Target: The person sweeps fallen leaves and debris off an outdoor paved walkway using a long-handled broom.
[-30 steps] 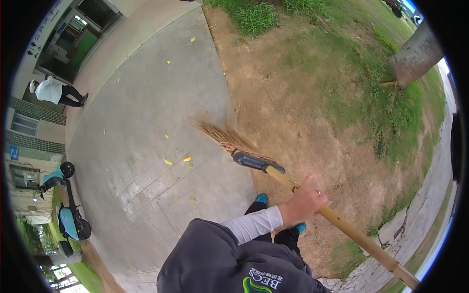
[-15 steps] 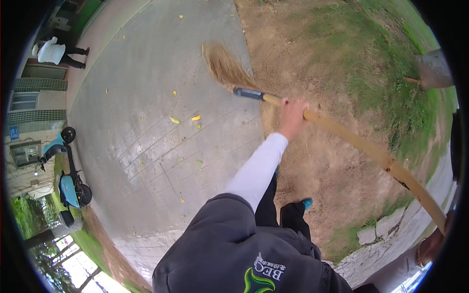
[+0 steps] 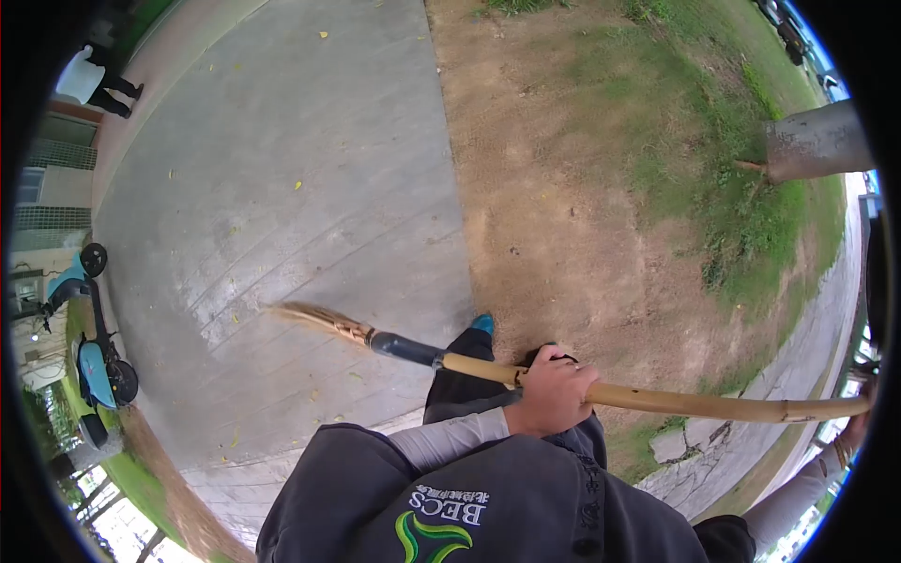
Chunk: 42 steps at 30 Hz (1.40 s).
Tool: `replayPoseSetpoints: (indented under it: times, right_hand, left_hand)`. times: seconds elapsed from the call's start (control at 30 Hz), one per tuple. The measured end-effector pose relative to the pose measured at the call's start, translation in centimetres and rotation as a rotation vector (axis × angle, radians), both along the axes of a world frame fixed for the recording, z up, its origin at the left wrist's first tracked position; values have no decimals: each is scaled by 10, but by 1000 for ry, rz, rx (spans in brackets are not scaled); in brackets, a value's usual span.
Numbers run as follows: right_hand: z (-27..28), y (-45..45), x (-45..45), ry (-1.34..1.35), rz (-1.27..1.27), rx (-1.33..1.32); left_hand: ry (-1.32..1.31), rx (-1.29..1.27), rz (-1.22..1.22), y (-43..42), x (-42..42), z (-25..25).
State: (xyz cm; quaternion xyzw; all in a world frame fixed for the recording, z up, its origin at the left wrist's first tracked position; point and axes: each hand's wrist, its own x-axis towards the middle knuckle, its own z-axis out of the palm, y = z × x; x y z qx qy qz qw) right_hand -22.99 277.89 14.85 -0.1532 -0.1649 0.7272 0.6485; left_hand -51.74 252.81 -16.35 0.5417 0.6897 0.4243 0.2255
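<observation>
Left hand [image 3: 554, 392] was clamped round the broom [image 3: 405, 348]; right hand [image 3: 855, 430] grip could not be told. Leaves [image 3: 298, 186] lay scattered on the pavement [image 3: 366, 131], so work looked unfinished

You are outdoors, on a paved area beside a building [image 3: 70, 187].
Grey pavement [image 3: 310, 122] spreads before you, dotted with yellow leaves [image 3: 298, 186]; its right edge meets bare earth [image 3: 563, 253], then grass [image 3: 798, 225] and a tree trunk [image 3: 818, 143]. By its left edge you see a parked blue scooter [image 3: 94, 371] and the building's wall, with green gridded bands [image 3: 54, 218] and a window [image 3: 28, 186].
</observation>
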Motion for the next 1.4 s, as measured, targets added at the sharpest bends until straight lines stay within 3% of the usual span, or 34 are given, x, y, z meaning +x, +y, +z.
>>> replayPoseSetpoints:
  times: [0.03,0.13,0.17,0.2,0.27,0.3,0.4,0.5,0.57,0.67,0.7,0.73,0.83,0.97,1.13,1.2,1.27,1.33,1.37,1.4]
  right_hand:
    - [28,4,31,-601,187,217]
    - [91,-13,59,-686,46,364]
    - [102,-20,42,-743,-178,423]
    - [111,-19,37,-623,-162,437]
    - [123,-7,34,-815,-432,574]
    - [120,10,26,-814,-415,577]
    - [76,50,-45,-686,46,662]
    - [29,114,-92,-680,180,539]
    - [-17,188,-65,-696,293,420]
    - [-122,257,-28,-662,531,226]
    - [-149,253,-42,-618,479,164]
    - [-166,251,-58,-569,423,110]
    - [-171,267,-41,-457,414,180]
    - [-127,284,37,-397,227,263]
    - [-46,233,122,-342,-26,389]
    - [-26,208,136,-458,43,743]
    - [-13,144,-15,-414,-361,533]
    - [-31,122,-77,-407,-335,579]
    - [-42,113,-116,-412,-296,611]
    - [-58,109,-158,-488,-428,523]
  left_hand:
    - [-3,66,-82,18,-2,17]
    - [45,125,-267,79,-5,57]
    - [64,156,-266,101,-5,69]
    - [84,184,-264,124,-4,75]
    - [78,278,-187,172,-4,73]
    - [82,370,-128,196,-8,69]
    - [-66,316,78,243,-13,8]
    - [-139,132,115,214,-15,-55]
    - [-92,15,216,185,-3,-86]
    - [59,-316,202,144,-4,-103]
    - [118,-368,206,133,-5,-104]
    - [141,-471,136,128,-9,-91]
    - [184,-413,94,143,-16,-76]
    - [208,-209,63,208,-37,-38]
    - [267,205,-101,316,-85,14]
    - [256,268,-208,360,-108,27]
    - [256,297,-282,401,-133,26]
    - [177,466,-209,439,-164,-2]
    - [162,468,-221,454,-190,-23]
    - [179,398,-246,469,-215,-48]
